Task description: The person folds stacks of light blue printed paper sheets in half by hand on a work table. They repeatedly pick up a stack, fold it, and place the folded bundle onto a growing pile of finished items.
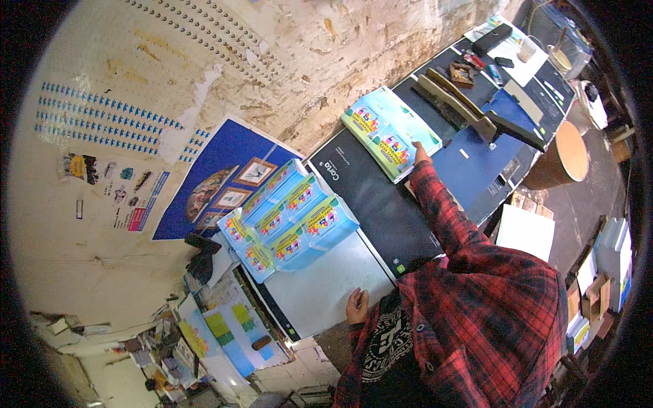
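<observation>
A thick stack of printed booklets (pixel 389 132), light blue and green with coloured figures, lies on the dark worktop at the far middle. My right hand (pixel 422 154) grips its near right corner, thumb on the top cover; the other fingers are hidden behind the edge. My left hand (pixel 357 306) is at the near edge of a pale board (pixel 326 289), fingers loosely bent and apart, holding nothing. Several more piles of the same booklets (pixel 299 238) stand side by side on the far left part of that board.
A long stapler-like tool (pixel 456 102) with a dark arm sits right of the stack. Beyond lie small tools and papers. A round brown drum (pixel 561 156) stands by the table's right side. The stained wall (pixel 326 61) borders the far edge. A blue poster (pixel 228 180) hangs left.
</observation>
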A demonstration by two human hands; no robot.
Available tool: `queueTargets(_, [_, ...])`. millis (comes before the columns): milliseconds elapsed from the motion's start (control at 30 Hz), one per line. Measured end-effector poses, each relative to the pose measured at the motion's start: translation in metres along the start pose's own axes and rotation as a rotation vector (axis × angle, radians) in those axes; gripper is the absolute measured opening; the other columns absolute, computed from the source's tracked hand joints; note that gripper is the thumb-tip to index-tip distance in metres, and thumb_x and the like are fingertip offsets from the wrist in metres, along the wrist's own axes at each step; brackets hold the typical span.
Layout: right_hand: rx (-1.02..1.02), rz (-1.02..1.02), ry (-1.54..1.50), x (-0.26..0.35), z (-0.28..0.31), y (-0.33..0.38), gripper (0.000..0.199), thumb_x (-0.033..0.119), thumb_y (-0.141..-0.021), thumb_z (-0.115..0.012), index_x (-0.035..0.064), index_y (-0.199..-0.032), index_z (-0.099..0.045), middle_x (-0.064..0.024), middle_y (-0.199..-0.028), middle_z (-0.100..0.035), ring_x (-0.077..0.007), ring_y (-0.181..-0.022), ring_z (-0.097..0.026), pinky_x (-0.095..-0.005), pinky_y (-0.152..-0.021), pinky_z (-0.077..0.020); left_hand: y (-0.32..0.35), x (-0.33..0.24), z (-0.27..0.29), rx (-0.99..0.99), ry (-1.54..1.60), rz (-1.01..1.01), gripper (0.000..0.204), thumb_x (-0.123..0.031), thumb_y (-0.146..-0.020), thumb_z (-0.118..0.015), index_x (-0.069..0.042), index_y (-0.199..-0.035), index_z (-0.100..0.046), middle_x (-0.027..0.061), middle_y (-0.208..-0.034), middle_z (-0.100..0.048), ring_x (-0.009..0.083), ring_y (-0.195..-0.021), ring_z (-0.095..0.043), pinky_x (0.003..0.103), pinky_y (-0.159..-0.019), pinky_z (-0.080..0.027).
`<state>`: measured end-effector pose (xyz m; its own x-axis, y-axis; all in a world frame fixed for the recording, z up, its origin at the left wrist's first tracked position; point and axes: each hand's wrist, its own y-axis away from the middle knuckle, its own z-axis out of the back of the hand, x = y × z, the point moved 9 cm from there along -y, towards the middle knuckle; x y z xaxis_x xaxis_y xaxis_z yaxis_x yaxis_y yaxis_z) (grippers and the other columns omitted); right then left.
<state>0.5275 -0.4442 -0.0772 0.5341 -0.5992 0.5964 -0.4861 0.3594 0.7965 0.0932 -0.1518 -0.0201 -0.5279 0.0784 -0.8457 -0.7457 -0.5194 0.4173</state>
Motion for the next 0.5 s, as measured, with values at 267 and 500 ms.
queueTargets(267, [0.576, -0.11, -0.386, 0.016, -0.055, 0.023, 0.057, 0.034, -0.079, -0.069, 0.0071, -0.125, -0.048, -0.0126, -0.113, -0.06, -0.0289, -0.094, -0.062, -0.0492, -0.085, -0.0488, 0.041, 0.004, 0.031, -0.263, -0.161, 0.206, 0.047, -0.031, -0.084, -0.067, -0.001, -0.118, -0.055, 0.0132, -0.099, -0.066, 0.0189, -0.093, -0.062, 0.032, -0.077, -0.05])
queueTargets(500, [0.53, 0.275, -0.305, 0.036, -0.048, -0.029, 0.047, 0.003, -0.078, -0.067, -0.0001, -0.12, -0.046, -0.0154, -0.109, -0.059, -0.0294, -0.089, -0.063, -0.044, -0.08, -0.0531, 0.014, -0.062, 0.024, -0.249, -0.197, -0.118, 0.047, -0.025, -0.084, -0.067, -0.001, -0.12, -0.052, 0.0153, -0.105, -0.064, 0.0192, -0.1, -0.06, 0.034, -0.084, -0.048])
